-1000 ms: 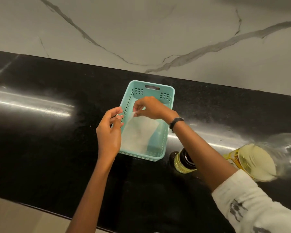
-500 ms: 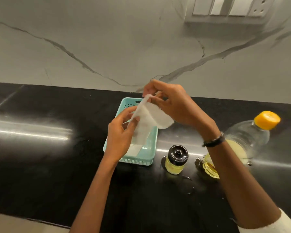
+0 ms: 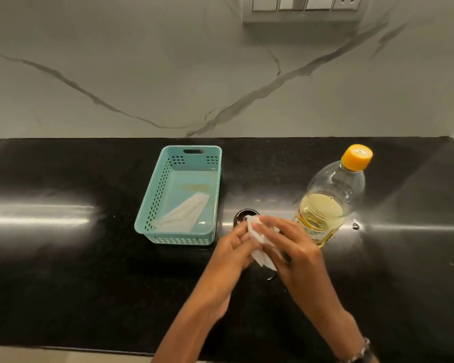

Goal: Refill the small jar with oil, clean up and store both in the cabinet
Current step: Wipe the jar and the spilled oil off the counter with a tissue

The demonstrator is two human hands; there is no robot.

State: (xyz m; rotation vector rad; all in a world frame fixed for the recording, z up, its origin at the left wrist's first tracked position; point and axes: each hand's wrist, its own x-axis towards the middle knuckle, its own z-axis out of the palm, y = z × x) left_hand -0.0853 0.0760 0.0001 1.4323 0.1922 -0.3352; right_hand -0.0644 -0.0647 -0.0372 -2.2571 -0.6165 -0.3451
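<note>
A clear oil bottle (image 3: 330,197) with an orange cap stands on the black counter (image 3: 63,271), partly filled with yellow oil. The small jar (image 3: 244,215) with a dark lid sits left of it, mostly hidden behind my hands. My left hand (image 3: 232,247) and my right hand (image 3: 291,244) are pressed together around a white tissue (image 3: 258,242), just in front of the jar. Both hands grip the tissue.
A teal plastic basket (image 3: 152,205) stands left of the jar with another white tissue (image 3: 184,213) lying in it. A small wet mark (image 3: 355,226) shows right of the bottle. A marble wall with a switch panel (image 3: 302,6) rises behind the counter.
My hands lifted a tissue out of the basket, then carried it right and down to the spot in front of the jar. The camera view tilted up and shifted right.
</note>
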